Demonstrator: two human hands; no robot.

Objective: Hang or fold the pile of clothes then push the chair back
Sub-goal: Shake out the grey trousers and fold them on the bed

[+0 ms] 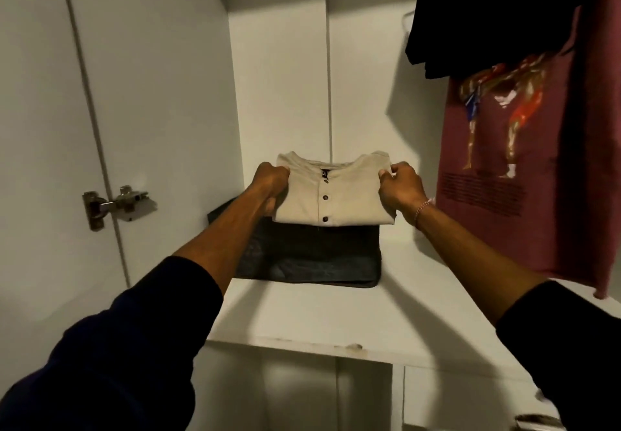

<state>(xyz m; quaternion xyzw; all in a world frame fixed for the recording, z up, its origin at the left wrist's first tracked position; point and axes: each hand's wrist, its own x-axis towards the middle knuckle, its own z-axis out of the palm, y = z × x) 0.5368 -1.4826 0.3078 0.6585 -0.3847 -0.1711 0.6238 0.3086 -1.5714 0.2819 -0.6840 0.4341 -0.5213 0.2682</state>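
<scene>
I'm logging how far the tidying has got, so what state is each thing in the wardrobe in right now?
Beige button shirt: folded, gripped at both sides, lying on the dark garment.
Dark garment: folded flat on the shelf.
Left hand: fingers curled on the shirt's left edge.
Right hand: pinching the shirt's right edge.
Maroon printed T-shirt: hanging.
Black garment: hanging.
Wardrobe door: open.
Shelf: front edge chipped.

We see dim, warm light from behind us casting arm shadows across the shelf (312,309), with wide-angle bending and soft blur at the edges.
</scene>
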